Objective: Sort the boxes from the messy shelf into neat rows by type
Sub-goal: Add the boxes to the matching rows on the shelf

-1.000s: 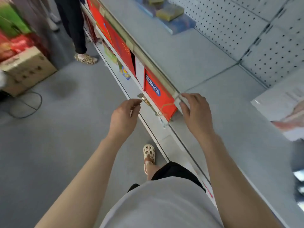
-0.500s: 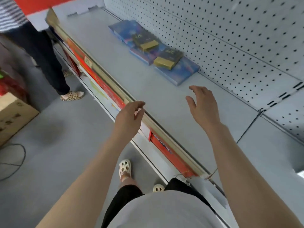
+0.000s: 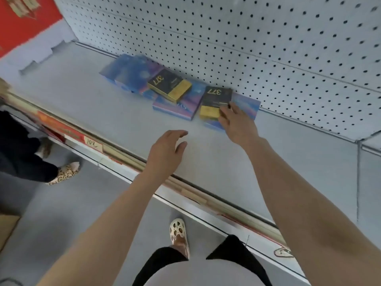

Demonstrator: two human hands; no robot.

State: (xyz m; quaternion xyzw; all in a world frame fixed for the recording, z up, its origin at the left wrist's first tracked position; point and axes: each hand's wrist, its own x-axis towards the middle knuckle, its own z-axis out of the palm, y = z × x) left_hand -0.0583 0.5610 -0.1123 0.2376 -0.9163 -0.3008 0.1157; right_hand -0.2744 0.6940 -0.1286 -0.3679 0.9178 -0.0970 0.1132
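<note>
R hand (image 3: 237, 122) hides blue box (image 3: 246, 105) front; far blue boxes (image 3: 125, 69) blurred

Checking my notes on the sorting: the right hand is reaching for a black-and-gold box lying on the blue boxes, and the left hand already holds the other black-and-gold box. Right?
Not quite. In the head view the left hand holds nothing; it hovers open over the bare shelf. The other black-and-gold box lies on the blue boxes. The right hand does reach the nearer black-and-gold box.

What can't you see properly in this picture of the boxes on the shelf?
- Head view: the right hand covers the near corner of the right black-and-gold box, so its grip is unclear.
- The blue boxes at the far left are motion-blurred; their print and count cannot be made out.
- The blue box under that black-and-gold box is mostly hidden.
- The red sign is cut off by the top-left edge.
</note>
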